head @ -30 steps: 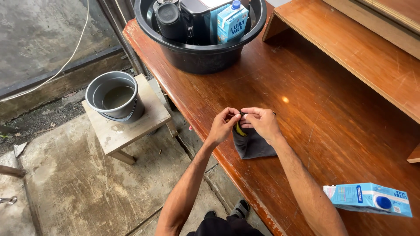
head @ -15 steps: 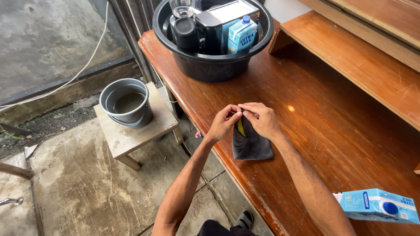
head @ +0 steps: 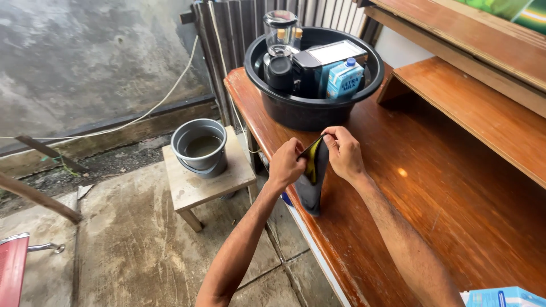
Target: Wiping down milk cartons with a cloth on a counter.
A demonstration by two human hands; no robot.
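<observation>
Both hands' grip [head: 286, 165] [head: 344, 152] pinches the dark pouch [head: 313, 185] (yellow lining) hanging between them

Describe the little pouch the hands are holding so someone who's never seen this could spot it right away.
On the long reddish wooden counter, in front of the black tub, the left hand and right hand pinch a small dark pouch at its top edge. Unlike anything nearby, it shows yellow at its opening.
</observation>
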